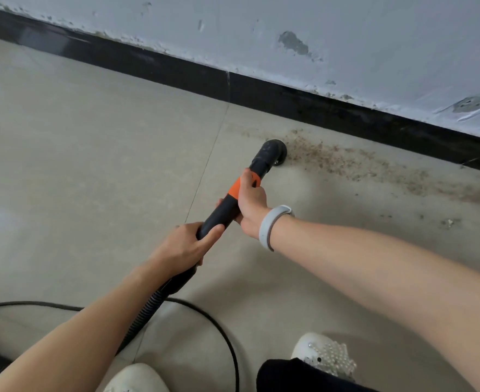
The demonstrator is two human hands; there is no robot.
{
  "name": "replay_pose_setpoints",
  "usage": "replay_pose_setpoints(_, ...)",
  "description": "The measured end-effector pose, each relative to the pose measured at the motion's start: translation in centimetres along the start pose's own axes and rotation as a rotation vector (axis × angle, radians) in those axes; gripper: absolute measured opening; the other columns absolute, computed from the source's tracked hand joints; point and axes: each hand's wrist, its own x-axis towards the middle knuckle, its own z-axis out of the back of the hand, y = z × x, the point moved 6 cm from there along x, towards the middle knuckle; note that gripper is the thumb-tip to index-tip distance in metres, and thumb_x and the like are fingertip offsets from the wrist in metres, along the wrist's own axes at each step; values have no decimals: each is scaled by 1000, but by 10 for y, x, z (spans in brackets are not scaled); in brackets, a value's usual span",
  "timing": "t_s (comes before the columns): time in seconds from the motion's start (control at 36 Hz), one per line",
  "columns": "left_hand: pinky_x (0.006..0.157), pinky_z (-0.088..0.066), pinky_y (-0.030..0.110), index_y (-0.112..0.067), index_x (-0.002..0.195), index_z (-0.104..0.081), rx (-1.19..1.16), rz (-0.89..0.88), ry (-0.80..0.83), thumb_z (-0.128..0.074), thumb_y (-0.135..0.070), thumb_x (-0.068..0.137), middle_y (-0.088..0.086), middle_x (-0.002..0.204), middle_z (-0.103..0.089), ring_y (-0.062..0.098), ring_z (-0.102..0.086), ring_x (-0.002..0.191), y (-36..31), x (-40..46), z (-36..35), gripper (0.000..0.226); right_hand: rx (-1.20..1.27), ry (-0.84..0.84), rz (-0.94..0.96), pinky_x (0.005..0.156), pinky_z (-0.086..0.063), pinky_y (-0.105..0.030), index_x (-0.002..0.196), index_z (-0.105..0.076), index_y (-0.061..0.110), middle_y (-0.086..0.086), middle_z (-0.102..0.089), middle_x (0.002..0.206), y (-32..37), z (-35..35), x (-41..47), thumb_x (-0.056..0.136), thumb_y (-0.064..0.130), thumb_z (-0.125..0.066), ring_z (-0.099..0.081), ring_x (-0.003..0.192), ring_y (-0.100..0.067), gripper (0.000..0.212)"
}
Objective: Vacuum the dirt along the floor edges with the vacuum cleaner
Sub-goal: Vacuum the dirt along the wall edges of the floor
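The right hand (251,200) holds the vacuum tube (227,206) with its fingers curled round it, right at the orange band (240,188). A pale wristband (271,226) sits on that wrist. The left hand (186,246) grips the same tube lower down, near where the tube meets the ribbed hose (145,315), with its thumb lying along the top. So 2 hands hold 1 tube, and the tube slants up and to the right. At its far end the round black nozzle (274,151) rests on the floor (91,137). The nozzle touches the left end of a strip of brown dirt (354,164). The dirt runs off to the right, near the black baseboard (261,93) at the bottom of the wall (346,29). The wall is pale and has chipped spots. The hose goes down to the left under the left arm. A thin black cord (219,329) lies in a big loop on the floor near the person's feet. 2 white shoes show at the bottom, the left shoe (137,377) and the right shoe (323,353), which has beads on it.
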Motion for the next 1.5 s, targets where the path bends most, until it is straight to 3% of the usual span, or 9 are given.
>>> replay_pose_setpoints(0.11,61,-53,34,-14,72,-51,44,-28,54,-43,-60,90,3,56,-67,18,-64,48,-12,7,-6,50,45,-24,-4,78,-58,-36,122,-41,9,-16,-63,109,4,19,-4,99,52,-37,-66,68,-23,49)
replay_pose_setpoints(0.28,66,-53,31,-23,72,-51,232,-90,104,-38,-67,88,-3,56,-66,15,-65,56,-49,19,-23,49,212,-114,7,82,-58,-41,122,-42,8,-12,-58,97,11,62,-7,99,50,-40,-65,67,-23,48)
replay_pose_setpoints(0.47,68,-51,29,-21,79,-55,369,-162,170,-37,-64,91,-2,64,-69,16,-66,63,-86,27,-37,48,395,-173,22,64,-57,-34,128,-40,6,-15,-54,105,16,102,-17,99,48,-43,-64,74,-25,51)
replay_pose_setpoints(0.61,72,-51,30,-22,85,-57,440,-211,173,-35,-65,91,-2,68,-70,17,-67,70,-95,24,-52,49,425,-193,23,77,-57,-40,115,-42,4,-13,-52,86,13,119,-18,99,46,-43,-62,69,-27,45)
replay_pose_setpoints(0.83,73,-51,33,-21,72,-50,291,-193,63,-37,-63,92,-1,64,-69,18,-66,70,-81,25,-42,48,281,-214,72,80,-58,-43,125,-43,6,-11,-57,86,28,100,-13,99,47,-44,-64,67,-25,49)
replay_pose_setpoints(1.11,60,-53,32,-11,68,-53,-115,-33,-146,-46,-48,95,5,51,-65,16,-63,48,-9,5,22,46,-47,21,77,87,-55,-48,113,-39,13,-9,-57,94,34,-29,1,96,50,-45,-67,80,-30,41)
replay_pose_setpoints(1.28,59,-50,30,-6,69,-52,-237,64,-211,-42,-47,98,11,53,-66,18,-62,48,17,-1,41,51,-241,29,114,94,-50,-49,125,-43,8,-15,-61,118,25,-87,22,85,63,-44,-62,106,-37,68)
replay_pose_setpoints(1.39,54,-46,27,-6,72,-52,-278,114,-199,-40,-48,98,10,52,-65,17,-59,46,20,5,46,51,-349,-7,128,92,-50,-49,116,-48,10,-14,-63,113,21,-100,66,51,75,-33,-63,104,-37,93)
replay_pose_setpoints(1.5,55,-44,27,-6,74,-52,-270,103,-177,-39,-51,97,9,51,-65,16,-59,46,11,13,48,52,-411,4,136,87,-53,-48,113,-48,11,-13,-64,112,37,-98,55,64,70,-33,-64,99,-36,79)
